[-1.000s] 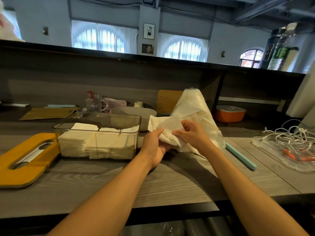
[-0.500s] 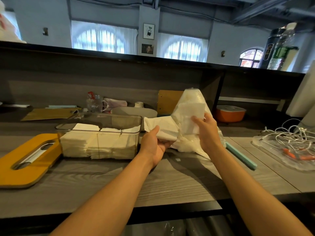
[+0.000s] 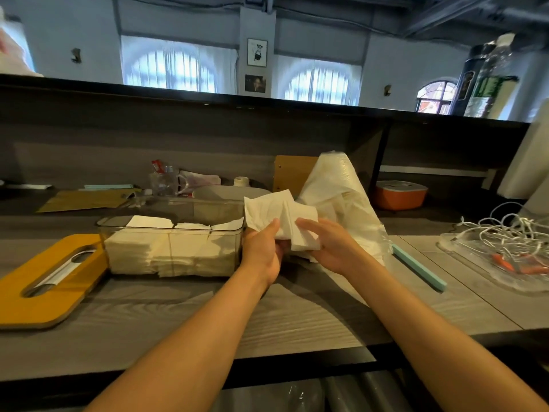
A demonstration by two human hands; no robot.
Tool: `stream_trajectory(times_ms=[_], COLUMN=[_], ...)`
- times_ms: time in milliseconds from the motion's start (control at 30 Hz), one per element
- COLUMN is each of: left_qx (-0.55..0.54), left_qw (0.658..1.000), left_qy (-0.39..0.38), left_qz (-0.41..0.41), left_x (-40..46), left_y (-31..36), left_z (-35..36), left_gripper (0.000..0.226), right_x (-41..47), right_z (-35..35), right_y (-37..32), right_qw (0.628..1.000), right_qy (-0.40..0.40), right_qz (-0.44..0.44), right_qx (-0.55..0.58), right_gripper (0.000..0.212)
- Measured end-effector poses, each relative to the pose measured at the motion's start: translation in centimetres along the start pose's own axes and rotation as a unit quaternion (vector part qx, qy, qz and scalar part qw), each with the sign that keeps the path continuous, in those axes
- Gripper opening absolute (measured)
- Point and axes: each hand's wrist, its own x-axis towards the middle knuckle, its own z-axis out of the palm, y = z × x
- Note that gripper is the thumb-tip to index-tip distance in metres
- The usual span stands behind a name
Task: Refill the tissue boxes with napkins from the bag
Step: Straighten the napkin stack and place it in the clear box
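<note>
Both hands meet over the grey wooden worktop (image 3: 297, 316), holding a loose bundle of white napkins (image 3: 276, 215) between them. The left hand (image 3: 263, 251) grips the bundle from below, thumb up against the paper and fingers curled underneath. The right hand (image 3: 329, 248) holds the bundle's right side, thumb laid across the top sheet and fingers cupped beneath. The bundle sits just right of the clear plastic tissue box (image 3: 172, 239), above its right rim, and just in front of the plastic bag (image 3: 341, 197), which stands upright behind the hands. The box is open and already holds flat stacks of napkins side by side, filling roughly its lower half. Its yellow lid (image 3: 35, 289), with a long slot in it, lies flat on the worktop touching the box's left end. A pale blue strip (image 3: 419, 270) lies to the right of the bag, and a clear tray of white cables (image 3: 505, 251) sits further right.
</note>
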Motion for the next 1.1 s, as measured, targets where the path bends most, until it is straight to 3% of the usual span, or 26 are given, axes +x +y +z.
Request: stream_trajectory(times_ms=[133,333,500,600,700,800,967,1100], left_qx=[0.023,-0.054,-0.076,-0.085,-0.067,-0.053,-0.079,-0.045], left_qw=[1.0,0.998,0.995,0.99,0.985,0.986,0.986,0.988], left_qy=[-0.006,0.016,0.03,0.035,0.033,0.022,0.014,-0.029], left_qz=[0.011,-0.028,-0.053,-0.111,-0.157,-0.155,-0.145,-0.145], left_x=[-0.4,-0.2,-0.1,-0.2,-0.4,-0.3,-0.2,0.1], left_y=[0.0,0.5,0.5,0.4,0.5,0.4,0.6,0.4], left_z=[0.2,0.1,0.0,0.0,0.1,-0.1,0.0,-0.4], left_gripper=[0.023,0.013,0.028,0.036,0.042,0.041,0.02,0.038], right_x=[-0.1,-0.3,0.5,0.4,0.1,-0.1,-0.6,-0.6], right_z=[-0.1,-0.7,-1.2,-2.0,-2.5,-2.6,-3.2,-2.8], right_y=[-0.1,-0.7,-1.0,-1.8,-2.2,-2.3,-2.7,-2.6], right_qw=[1.0,0.999,0.989,0.979,0.97,0.972,0.967,0.962], right_qy=[0.014,0.029,0.134,0.168,0.161,0.127,0.089,0.111], right_qz=[0.002,0.0,-0.017,-0.108,-0.182,-0.193,-0.21,-0.242], right_qx=[-0.028,-0.032,-0.068,-0.052,-0.014,0.038,0.115,-0.06], right_gripper=[0.035,0.017,0.025,0.019,0.027,0.046,0.046,0.031])
